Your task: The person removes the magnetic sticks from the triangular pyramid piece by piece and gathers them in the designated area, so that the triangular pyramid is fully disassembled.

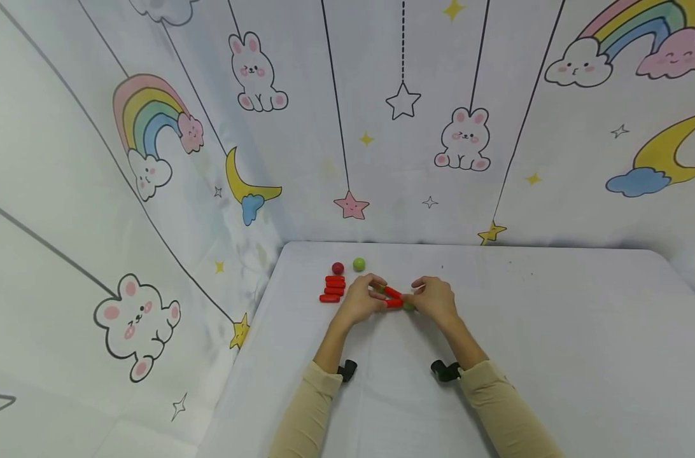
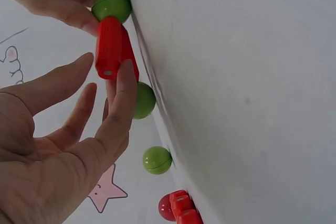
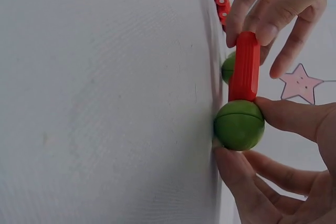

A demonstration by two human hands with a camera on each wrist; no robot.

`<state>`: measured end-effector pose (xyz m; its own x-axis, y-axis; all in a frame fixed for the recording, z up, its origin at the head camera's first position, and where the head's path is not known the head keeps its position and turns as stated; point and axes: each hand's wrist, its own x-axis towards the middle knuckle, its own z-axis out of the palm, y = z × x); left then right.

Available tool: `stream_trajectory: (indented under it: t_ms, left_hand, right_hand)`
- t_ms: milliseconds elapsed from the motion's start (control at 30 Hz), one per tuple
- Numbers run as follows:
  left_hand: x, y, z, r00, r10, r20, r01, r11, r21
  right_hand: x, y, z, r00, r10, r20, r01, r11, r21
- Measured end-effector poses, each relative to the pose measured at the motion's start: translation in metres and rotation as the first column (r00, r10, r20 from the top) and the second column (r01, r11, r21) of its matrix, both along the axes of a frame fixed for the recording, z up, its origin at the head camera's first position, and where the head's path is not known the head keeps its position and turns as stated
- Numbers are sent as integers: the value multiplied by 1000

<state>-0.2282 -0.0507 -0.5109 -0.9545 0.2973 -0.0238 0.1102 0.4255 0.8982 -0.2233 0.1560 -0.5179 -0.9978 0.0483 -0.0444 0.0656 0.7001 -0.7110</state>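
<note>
In the head view my left hand and right hand meet over two red rods and two green balls. My left thumb and a finger are at the free end of the nearer red rod. At that rod's other end sits a green ball, pinched between my right thumb and fingers. Behind it, a second red rod slants from another green ball toward the held ball. In the left wrist view this farther ball is partly hidden by my left fingers.
Left of my hands, several red rods lie in a stack-like row on the white table. Beyond them are a red ball and a loose green ball. A printed cloth wall rises behind the table's far edge.
</note>
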Motion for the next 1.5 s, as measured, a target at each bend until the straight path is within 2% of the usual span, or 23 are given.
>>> stream_trajectory:
  t_ms: [267,433,800,1500]
  left_hand:
    - [-2,-1,-4,1000,-2,12,1,1000,9]
    - [-3,2,-6,1000,-3,11,3,1000,-21]
    - [-2,3,-5,999,22,-29,-24,996,-85]
    - [-2,-1,-3,1000,15,-3,-15,998,-59]
  right_hand:
    - [1,-1,1,1000,2,10,-1,999,-43]
    - [1,0,3,1000,1,14,0,998,-60]
    - [1,2,1,1000,-19,20,19,1000,-19]
    - [0,1,2,1000,-4,-4,4,1000,12]
